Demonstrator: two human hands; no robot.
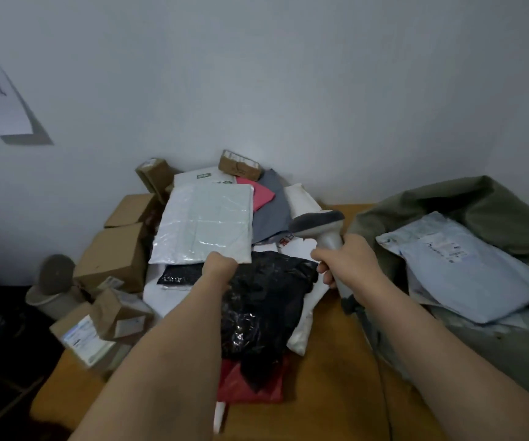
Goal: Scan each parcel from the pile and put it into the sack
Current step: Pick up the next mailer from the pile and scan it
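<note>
Head view: left hand (220, 265) fingers pinching white parcel (205, 222), right hand (347, 261) fingers around scanner (323, 232), head pointing left toward parcel.

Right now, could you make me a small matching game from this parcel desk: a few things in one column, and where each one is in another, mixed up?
Things:
1. white plastic mailer
2. scanner
3. pale blue mailer
4. black plastic parcel

Places:
A. lying in the open green sack
B. gripped in the right hand
C. lifted by its near edge in the left hand
D. lying on the pile under the left forearm

Pairs: 1-C, 2-B, 3-A, 4-D
</note>
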